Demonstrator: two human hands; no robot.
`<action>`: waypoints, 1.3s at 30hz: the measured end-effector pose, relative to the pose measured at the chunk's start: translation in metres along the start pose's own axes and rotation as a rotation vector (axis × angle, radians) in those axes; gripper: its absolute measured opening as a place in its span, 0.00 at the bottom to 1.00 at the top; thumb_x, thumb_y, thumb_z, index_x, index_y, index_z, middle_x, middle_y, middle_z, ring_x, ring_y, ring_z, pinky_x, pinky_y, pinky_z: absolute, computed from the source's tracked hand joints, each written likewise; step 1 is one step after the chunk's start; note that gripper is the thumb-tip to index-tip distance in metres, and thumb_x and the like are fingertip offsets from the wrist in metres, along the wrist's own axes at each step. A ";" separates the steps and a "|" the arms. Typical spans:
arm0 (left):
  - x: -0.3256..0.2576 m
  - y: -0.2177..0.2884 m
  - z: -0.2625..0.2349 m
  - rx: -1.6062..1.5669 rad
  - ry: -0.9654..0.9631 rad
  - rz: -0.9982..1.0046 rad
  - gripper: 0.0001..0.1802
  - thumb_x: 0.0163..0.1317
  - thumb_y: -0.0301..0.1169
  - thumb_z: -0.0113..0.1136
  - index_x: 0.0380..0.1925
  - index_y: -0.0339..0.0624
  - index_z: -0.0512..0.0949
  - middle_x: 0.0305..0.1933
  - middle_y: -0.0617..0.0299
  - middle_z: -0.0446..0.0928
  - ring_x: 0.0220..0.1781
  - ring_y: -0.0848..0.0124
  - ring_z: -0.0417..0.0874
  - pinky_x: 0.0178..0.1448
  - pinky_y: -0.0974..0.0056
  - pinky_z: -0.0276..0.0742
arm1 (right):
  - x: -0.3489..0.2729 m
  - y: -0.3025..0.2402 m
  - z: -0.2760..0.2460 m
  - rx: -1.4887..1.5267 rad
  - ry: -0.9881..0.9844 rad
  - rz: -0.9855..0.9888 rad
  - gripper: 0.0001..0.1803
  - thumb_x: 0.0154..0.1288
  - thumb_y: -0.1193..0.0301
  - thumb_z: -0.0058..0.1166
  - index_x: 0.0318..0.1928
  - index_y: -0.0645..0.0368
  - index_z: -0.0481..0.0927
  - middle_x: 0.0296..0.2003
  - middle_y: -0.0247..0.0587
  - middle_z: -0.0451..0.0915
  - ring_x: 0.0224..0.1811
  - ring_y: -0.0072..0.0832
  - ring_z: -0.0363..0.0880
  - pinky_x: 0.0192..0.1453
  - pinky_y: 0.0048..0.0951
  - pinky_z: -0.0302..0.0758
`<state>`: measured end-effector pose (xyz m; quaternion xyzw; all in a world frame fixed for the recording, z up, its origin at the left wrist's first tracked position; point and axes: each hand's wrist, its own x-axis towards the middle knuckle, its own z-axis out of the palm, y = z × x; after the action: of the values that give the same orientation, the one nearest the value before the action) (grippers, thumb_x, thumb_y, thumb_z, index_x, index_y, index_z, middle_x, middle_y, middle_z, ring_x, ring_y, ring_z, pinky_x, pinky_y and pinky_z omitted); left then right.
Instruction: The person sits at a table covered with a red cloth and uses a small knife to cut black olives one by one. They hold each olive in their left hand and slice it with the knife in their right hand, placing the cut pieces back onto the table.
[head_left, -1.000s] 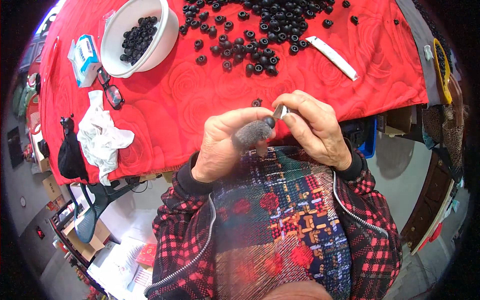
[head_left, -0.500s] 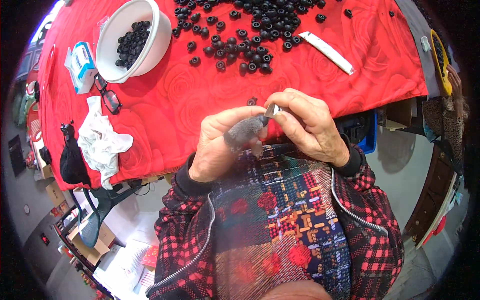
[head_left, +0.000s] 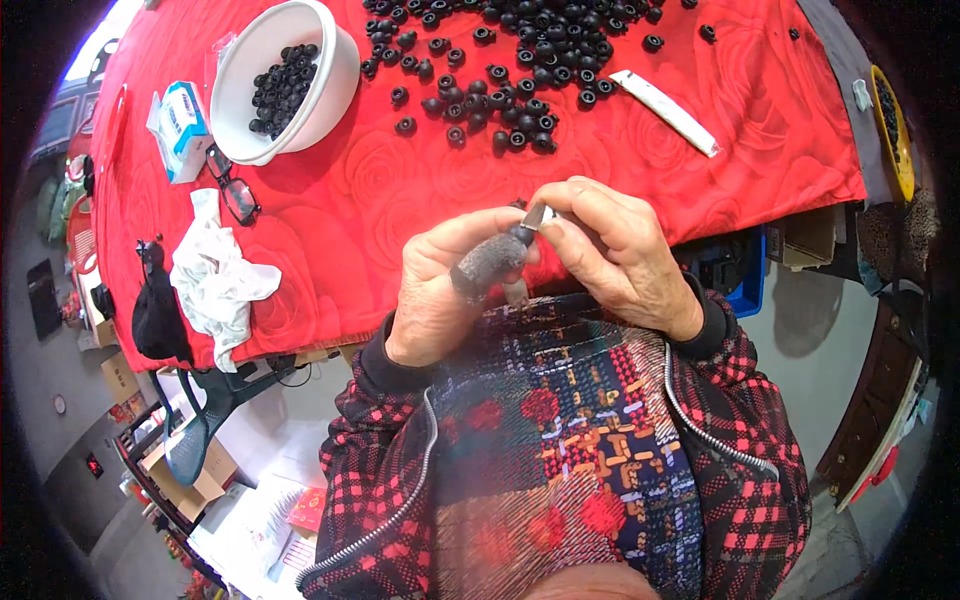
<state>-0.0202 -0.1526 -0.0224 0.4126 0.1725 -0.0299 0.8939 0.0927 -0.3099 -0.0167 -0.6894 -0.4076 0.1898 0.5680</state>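
Note:
Near the table's front edge, my left hand point(head_left: 435, 280) is closed around a small round black part point(head_left: 521, 234) like those on the table. A grey, rough-textured cover point(head_left: 488, 263) lies over a finger of that hand. Pinched between the thumb and fingers of my right hand point(head_left: 620, 255) is a small flat metal blade point(head_left: 536, 216), its edge at the top of the black part. Most of the blade is hidden by the fingers. Beyond the hands, a pile of similar black parts point(head_left: 550, 55) covers the far middle of the table.
A white bowl point(head_left: 345, 80) with black parts stands at the far left of the red tablecloth point(head_left: 370, 180). By it are a blue-and-white packet point(head_left: 183, 130), eyeglasses point(head_left: 238, 196), a white cloth point(head_left: 215, 280) and a black bag point(head_left: 157, 310). A white strip-shaped packet point(head_left: 665, 112) lies right of the pile.
The blade has tilted and shifted slightly left at the top of the black part. Both hands keep their grip. The table's things sit slightly farther right in the picture.

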 end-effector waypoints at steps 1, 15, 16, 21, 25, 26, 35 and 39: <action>0.000 0.000 0.001 0.013 0.005 0.006 0.16 0.63 0.28 0.57 0.50 0.34 0.75 0.38 0.57 0.81 0.35 0.76 0.80 0.34 0.72 0.77 | 0.000 0.000 0.000 0.001 -0.007 0.006 0.07 0.65 0.76 0.49 0.41 0.68 0.74 0.31 0.44 0.74 0.31 0.32 0.75 0.36 0.28 0.70; 0.000 -0.001 -0.002 -0.009 0.033 -0.007 0.15 0.64 0.27 0.55 0.49 0.34 0.76 0.38 0.56 0.81 0.34 0.74 0.80 0.35 0.70 0.77 | 0.002 0.006 0.001 0.028 -0.017 -0.023 0.07 0.65 0.76 0.48 0.41 0.67 0.74 0.29 0.42 0.73 0.30 0.30 0.73 0.34 0.27 0.68; -0.001 0.000 -0.002 -0.014 0.037 -0.015 0.15 0.64 0.28 0.55 0.50 0.34 0.76 0.37 0.56 0.81 0.34 0.74 0.80 0.35 0.70 0.77 | 0.003 0.006 0.001 0.023 -0.023 -0.027 0.07 0.65 0.76 0.48 0.41 0.67 0.74 0.29 0.42 0.73 0.29 0.30 0.73 0.34 0.27 0.68; 0.000 0.000 -0.005 -0.053 0.006 -0.035 0.20 0.60 0.31 0.60 0.51 0.32 0.74 0.37 0.56 0.78 0.33 0.74 0.78 0.33 0.68 0.79 | 0.003 0.010 0.001 0.019 -0.025 -0.043 0.08 0.65 0.76 0.48 0.41 0.68 0.74 0.28 0.43 0.72 0.28 0.30 0.72 0.33 0.28 0.68; 0.001 -0.001 -0.008 -0.026 0.001 -0.039 0.22 0.59 0.31 0.60 0.52 0.31 0.73 0.37 0.56 0.78 0.33 0.74 0.78 0.32 0.67 0.80 | 0.006 0.012 -0.002 0.042 -0.055 -0.060 0.08 0.65 0.76 0.48 0.41 0.68 0.74 0.28 0.43 0.73 0.28 0.30 0.73 0.33 0.28 0.69; 0.000 -0.001 -0.007 -0.041 0.013 -0.048 0.22 0.59 0.30 0.60 0.52 0.31 0.73 0.37 0.56 0.78 0.33 0.74 0.78 0.32 0.67 0.80 | 0.006 0.013 -0.002 0.046 -0.063 -0.064 0.08 0.65 0.76 0.48 0.41 0.68 0.74 0.28 0.43 0.73 0.28 0.30 0.73 0.33 0.28 0.69; 0.002 0.000 -0.009 -0.103 0.021 -0.108 0.16 0.64 0.30 0.56 0.50 0.34 0.76 0.38 0.57 0.79 0.33 0.74 0.79 0.32 0.69 0.77 | 0.009 0.022 -0.002 0.158 -0.124 0.003 0.09 0.65 0.76 0.48 0.42 0.69 0.75 0.30 0.44 0.76 0.31 0.29 0.76 0.35 0.27 0.71; 0.002 0.001 -0.006 -0.137 0.044 -0.099 0.16 0.64 0.30 0.56 0.50 0.35 0.76 0.38 0.58 0.78 0.34 0.75 0.79 0.33 0.69 0.77 | 0.012 0.019 -0.003 0.147 -0.106 0.030 0.08 0.65 0.75 0.48 0.41 0.68 0.75 0.30 0.46 0.77 0.32 0.32 0.77 0.36 0.28 0.72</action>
<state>-0.0200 -0.1470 -0.0261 0.3421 0.2138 -0.0533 0.9135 0.1086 -0.3031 -0.0312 -0.6409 -0.4115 0.2641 0.5918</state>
